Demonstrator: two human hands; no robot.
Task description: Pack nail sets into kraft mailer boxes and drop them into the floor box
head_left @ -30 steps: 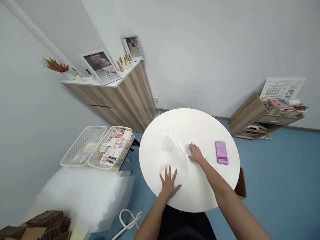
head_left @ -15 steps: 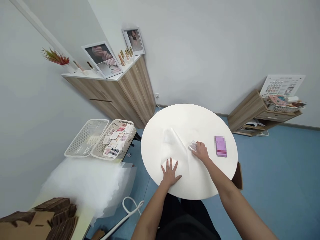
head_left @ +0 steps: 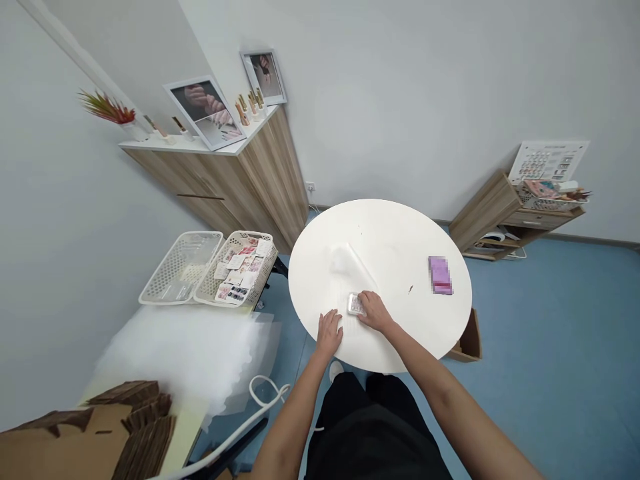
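Note:
On the round white table (head_left: 430, 240) lies a translucent white sheet (head_left: 357, 267) with a slanting edge. My right hand (head_left: 374, 311) grips a small clear case (head_left: 355, 304) by its right side, over the sheet. Just left of the case, my left hand (head_left: 330, 330) rests on the sheet near the table's front edge, fingers slightly bent and apart, holding nothing. A purple item (head_left: 441, 275), pixelated, lies at the table's right side.
Left of the table are a basket with printed cards (head_left: 237, 270), a basket of clear packs (head_left: 180, 270), stacked translucent sheets (head_left: 185, 353) and folded cardboard (head_left: 95, 433). An open cardboard box (head_left: 469, 339) stands on the floor, right of the table.
My right hand has brought the clear case left and slightly down, close to my left hand. My left hand's spread fingers have drawn in and bent. The view has shifted a little.

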